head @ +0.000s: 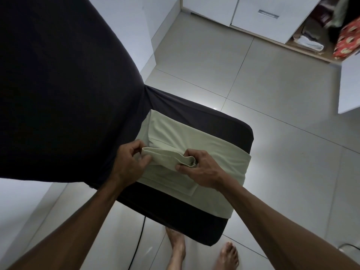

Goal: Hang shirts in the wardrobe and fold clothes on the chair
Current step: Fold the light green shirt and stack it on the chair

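Here, item by item, working out from your hands.

Left hand (131, 162): fingers and thumb curled, pinching the left end of a rolled fold of the pale green garment (194, 151).

Right hand (198, 168): fingers and thumb curled round the right end of the same fold, where the cloth bunches into a tight loop just beside your knuckles.

Garment: it lies flat across the seat of the chair (229, 125), folded into a broad band. The raised fold runs between your two hands, above the rest of the cloth; the flat layers spread out below and to the right of your hands. Its right edge hangs over the seat's side. What kind of garment it is cannot be told.

Chair: dark cover over seat and backrest. The backrest fills the upper left of the view and hides the garment's far left corner. Its legs are hidden; only a thin dark line shows beneath the front of the seat.

Feet (228, 254): bare, on the pale tiled floor (272, 94), below the seat's front corner.

Wardrobe (253, 14): white, top right, well apart from the chair and cut off by the frame. One open compartment holds folded cloth (309, 42) and a red patterned item (348, 38), both too dim and blurred to identify.
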A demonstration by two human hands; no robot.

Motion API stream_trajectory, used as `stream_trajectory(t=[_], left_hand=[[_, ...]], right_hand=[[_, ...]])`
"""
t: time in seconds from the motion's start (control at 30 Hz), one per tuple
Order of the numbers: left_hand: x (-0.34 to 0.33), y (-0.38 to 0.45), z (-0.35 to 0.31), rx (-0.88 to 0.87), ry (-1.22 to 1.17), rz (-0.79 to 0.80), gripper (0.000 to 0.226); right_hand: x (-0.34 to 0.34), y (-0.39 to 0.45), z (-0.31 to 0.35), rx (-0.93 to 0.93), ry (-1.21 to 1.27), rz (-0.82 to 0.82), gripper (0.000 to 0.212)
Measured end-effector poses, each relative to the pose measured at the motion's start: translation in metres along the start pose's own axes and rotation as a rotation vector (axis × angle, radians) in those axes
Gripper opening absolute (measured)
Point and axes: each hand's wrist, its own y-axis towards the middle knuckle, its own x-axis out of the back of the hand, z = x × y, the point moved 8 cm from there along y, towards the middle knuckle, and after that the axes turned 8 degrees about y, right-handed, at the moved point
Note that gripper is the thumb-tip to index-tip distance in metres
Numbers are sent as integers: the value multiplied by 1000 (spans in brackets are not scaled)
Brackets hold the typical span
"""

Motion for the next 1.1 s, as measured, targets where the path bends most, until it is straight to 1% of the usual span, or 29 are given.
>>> stream_trajectory(t=[0.07, 0.1, 0.13, 0.2, 0.23, 0.27, 0.33, 0.4, 0.43, 0.47, 0.5, 0.53, 0.57, 0.6, 0.67, 0.73, 0.8, 0.87, 0.93, 1.0, 1.07, 1.1], left_hand=[[-4, 2, -2, 58, -183, 88, 30], [-8, 1, -4, 70, -237, 143, 28], [-12, 0, -7, 67, -258, 201, 25], [-19, -4, -13, 42, -253, 301, 30], [-21, -5, -14, 33, -260, 325, 32], [-22, -5, -16, 37, -282, 322, 29], [-23, 3, -13, 99, -341, 254, 24], [-30, 15, -2, 204, -387, 214, 29], [-37, 21, 4, 257, -365, 244, 29], [-45, 25, 10, 292, -282, 305, 29], [-51, 28, 15, 291, -165, 355, 29], [-53, 32, 19, 278, -70, 353, 27], [-51, 37, 20, 261, -29, 303, 24], [-45, 42, 19, 245, -42, 220, 23], [-35, 50, 13, 199, -78, 71, 26], [-31, 57, 10, 133, 62, -12, 39], [-37, 61, 13, 108, 252, -18, 43], [-41, 63, 14, 91, 434, -36, 40], [-43, 66, 9, 66, 557, -85, 36], [-45, 69, 7, 100, 658, -70, 32], [-49, 70, 11, 153, 763, -38, 30], [-49, 70, 12, 146, 808, -56, 30]], right_hand=[[-1, -1, -4, -12, 6, 27, 27], [-2, -2, -6, -17, 15, 43, 28], [-3, -4, -7, -22, 28, 61, 28], [-4, -6, -10, -44, 56, 105, 28], [-5, -8, -11, -55, 70, 125, 28], [-4, -8, -11, -64, 88, 130, 28], [4, -6, -8, -76, 143, 65, 29], [18, 0, -10, -98, 215, -97, 39], [26, 2, -16, -135, 259, -178, 43], [30, 3, -25, -183, 311, -233, 44], [31, 4, -35, -236, 354, -259, 40], [31, 4, -43, -284, 364, -270, 32], [32, 4, -48, -313, 337, -287, 25], [34, 5, -50, -315, 302, -318, 20], [45, 6, -44, -282, 225, -424, 21], [54, 7, -39, -282, 111, -513, 28], [56, 6, -39, -330, -63, -523, 36], [53, 5, -40, -360, -218, -513, 39], [54, 5, -37, -368, -384, -517, 39], [54, 6, -33, -360, -545, -515, 36], [54, 5, -30, -297, -641, -558, 32], [53, 5, -26, -243, -671, -594, 29]])
